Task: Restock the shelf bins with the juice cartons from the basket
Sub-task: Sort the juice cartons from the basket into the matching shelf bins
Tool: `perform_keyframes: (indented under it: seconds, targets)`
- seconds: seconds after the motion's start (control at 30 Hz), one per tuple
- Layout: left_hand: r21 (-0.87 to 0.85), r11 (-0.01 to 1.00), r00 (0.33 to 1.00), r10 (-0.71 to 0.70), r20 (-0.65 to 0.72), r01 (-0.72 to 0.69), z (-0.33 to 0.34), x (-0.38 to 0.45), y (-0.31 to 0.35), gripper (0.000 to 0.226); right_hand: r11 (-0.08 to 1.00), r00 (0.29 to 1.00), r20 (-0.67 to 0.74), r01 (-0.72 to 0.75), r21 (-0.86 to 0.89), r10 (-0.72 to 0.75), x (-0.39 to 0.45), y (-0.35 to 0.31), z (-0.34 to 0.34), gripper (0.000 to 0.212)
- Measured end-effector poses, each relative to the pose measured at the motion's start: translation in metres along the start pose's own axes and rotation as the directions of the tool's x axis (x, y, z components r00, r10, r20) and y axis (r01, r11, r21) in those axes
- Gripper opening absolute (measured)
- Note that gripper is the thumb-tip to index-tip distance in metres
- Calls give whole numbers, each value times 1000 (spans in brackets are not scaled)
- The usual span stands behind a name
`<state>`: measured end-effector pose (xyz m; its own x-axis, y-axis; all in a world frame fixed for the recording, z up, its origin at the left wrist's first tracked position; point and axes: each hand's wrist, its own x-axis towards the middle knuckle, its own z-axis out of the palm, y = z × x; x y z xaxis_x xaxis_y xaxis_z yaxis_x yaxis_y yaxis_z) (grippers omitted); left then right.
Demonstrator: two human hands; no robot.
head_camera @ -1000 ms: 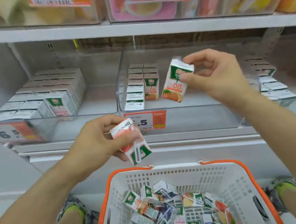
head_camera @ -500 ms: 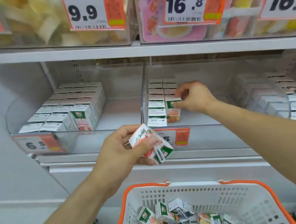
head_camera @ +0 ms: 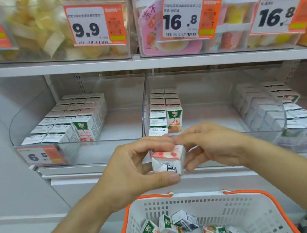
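At frame centre, the left hand [head_camera: 131, 171] and right hand [head_camera: 211, 147] both pinch one juice carton [head_camera: 168, 160] (fingers closed around it). It sits above the basket [head_camera: 241, 203], below the shelf bins [head_camera: 195, 98]

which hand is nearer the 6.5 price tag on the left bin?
Left. The left hand is below and to the right of the price tag, gripping the carton. The right hand is farther right, on the carton's other side.

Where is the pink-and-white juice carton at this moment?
In the head view, the pink-and-white juice carton sits centre frame, held between the left hand and right hand, above the basket.
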<state>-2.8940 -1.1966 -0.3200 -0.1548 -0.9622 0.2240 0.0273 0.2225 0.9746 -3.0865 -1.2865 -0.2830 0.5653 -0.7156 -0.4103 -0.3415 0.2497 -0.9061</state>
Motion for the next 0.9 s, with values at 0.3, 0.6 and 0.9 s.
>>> perform_keyframes:
  seconds: [0.3, 0.6, 0.9]
  targets:
    - [417, 904, 810, 178, -559, 89, -62, -6, 1, 20, 899, 875, -252, 436, 36, -414, 8, -25, 38, 31]
    - [731, 534, 635, 400, -661, 425, -189, -28, -58, 45, 585, 584, -146, 694, -419, -798, 120, -83, 126, 25]
    - [750, 528, 589, 479, -651, 398, -192, -28, -69, 44, 644, 727, -174, 439, -626, -665, 209, -72, 156, 32]
